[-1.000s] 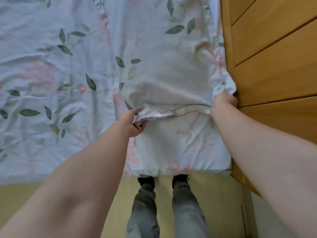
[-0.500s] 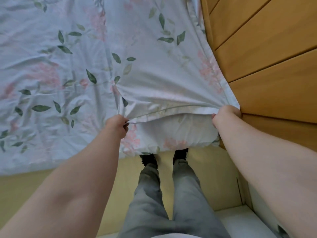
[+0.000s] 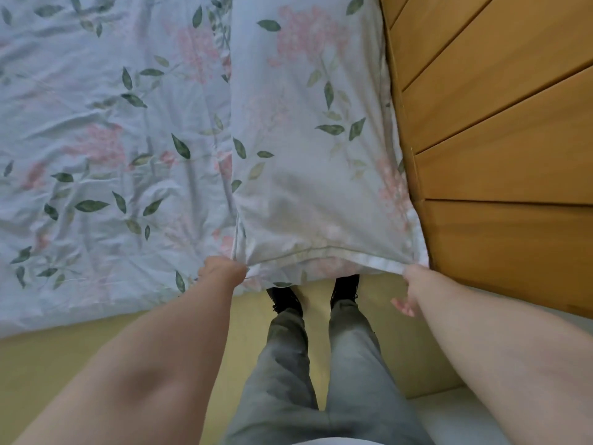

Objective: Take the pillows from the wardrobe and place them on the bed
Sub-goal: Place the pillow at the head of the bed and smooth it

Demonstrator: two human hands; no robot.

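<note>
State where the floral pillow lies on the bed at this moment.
In the head view the floral pillow lies on the bed's right side, against the wooden headboard, its near edge at the mattress edge above the person's shoes.

We are reaching both bare arms forward and down, forearms converging slightly ahead of us. Our left hand (image 3: 221, 272) is curling into a fist, knuckles up, pinching fabric at its fingertips. Our right hand (image 3: 412, 289) is angling inward with the wrist bent, its upper fingers gripping cloth while the lower fingers are hanging loose and spread. We are standing upright, legs (image 3: 321, 364) together, feet (image 3: 316, 295) side by side below our hands.
</note>
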